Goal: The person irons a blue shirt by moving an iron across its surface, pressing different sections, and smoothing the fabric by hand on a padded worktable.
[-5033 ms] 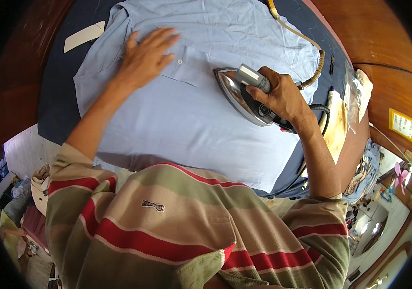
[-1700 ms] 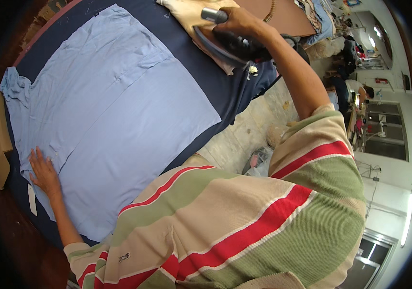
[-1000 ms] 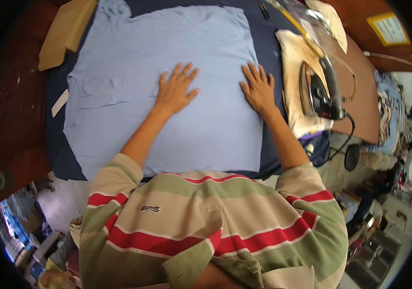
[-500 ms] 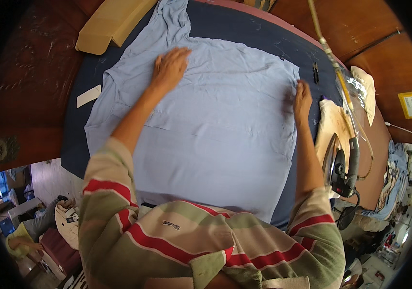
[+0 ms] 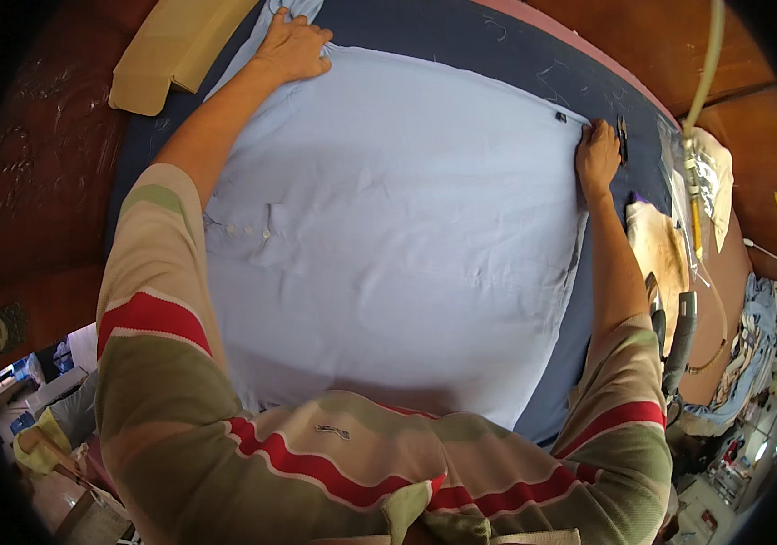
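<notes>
A light blue polo-like garment (image 5: 388, 200) lies spread over a dark blue table cover, with a short row of pale buttons (image 5: 249, 230) on its left part. My left hand (image 5: 293, 47) is at its far left, fingers curled on the bunched cloth. At the far right corner, beside a small dark tag (image 5: 561, 117), my right hand (image 5: 598, 156) pinches the edge of the garment. Between the two hands the cloth is drawn fairly taut, with soft ripples lower down. My left forearm covers part of its left side.
An open cardboard box (image 5: 179, 54) sits at the far left. Dark thread snips (image 5: 623, 141) lie just beyond my right hand. On the right are a scorched cream cloth (image 5: 659, 241), an iron's grey hose (image 5: 681, 341) partly behind my arm, and a hanging tube (image 5: 706, 68).
Both hands have moved farther away, the left also leftward, the right slightly rightward. The garment's far part has gone from wrinkled to stretched, and its buttons now show.
</notes>
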Demonstrator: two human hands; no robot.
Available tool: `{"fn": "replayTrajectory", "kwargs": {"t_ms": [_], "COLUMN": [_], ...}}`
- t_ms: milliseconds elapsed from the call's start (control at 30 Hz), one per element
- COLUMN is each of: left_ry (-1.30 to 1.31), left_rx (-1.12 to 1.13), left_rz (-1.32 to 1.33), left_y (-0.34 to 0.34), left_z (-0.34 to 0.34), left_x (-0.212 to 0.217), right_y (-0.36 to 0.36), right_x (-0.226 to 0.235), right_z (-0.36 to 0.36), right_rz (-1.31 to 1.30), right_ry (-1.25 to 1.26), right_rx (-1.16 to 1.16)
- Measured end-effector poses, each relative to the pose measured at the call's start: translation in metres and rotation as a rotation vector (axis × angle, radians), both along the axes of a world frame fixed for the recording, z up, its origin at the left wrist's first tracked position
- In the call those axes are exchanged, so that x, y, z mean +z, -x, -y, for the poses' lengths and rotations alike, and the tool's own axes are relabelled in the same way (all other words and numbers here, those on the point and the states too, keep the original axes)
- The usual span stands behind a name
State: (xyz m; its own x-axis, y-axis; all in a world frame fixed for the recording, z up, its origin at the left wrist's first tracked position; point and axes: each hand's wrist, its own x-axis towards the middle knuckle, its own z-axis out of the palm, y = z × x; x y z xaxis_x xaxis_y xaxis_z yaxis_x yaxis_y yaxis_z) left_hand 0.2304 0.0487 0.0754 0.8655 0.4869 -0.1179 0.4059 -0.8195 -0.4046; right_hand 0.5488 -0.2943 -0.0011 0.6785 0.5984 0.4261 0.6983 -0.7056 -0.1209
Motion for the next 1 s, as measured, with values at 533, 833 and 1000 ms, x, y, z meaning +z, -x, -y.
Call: {"fn": "replayTrajectory", "kwargs": {"t_ms": [533, 833, 1000], "left_ry": [0.148, 0.281, 0.354], "left_rx": [0.209, 0.274, 0.638], "left_rz": [0.512, 0.418, 0.650], "left_y": [0.079, 0.155, 0.163], "left_z": [0.044, 0.053, -0.002], "left_x": [-0.077, -0.069, -0.071], "right_y": [0.099, 0.123, 0.123], "right_x": [0.022, 0.018, 0.022], "right_z": [0.044, 0.101, 0.094], "right_rz": [-0.174, -0.191, -0.178], "right_ry": [0.309, 0.392, 0.386], "right_rx": [0.209, 0.228, 0.229]}}
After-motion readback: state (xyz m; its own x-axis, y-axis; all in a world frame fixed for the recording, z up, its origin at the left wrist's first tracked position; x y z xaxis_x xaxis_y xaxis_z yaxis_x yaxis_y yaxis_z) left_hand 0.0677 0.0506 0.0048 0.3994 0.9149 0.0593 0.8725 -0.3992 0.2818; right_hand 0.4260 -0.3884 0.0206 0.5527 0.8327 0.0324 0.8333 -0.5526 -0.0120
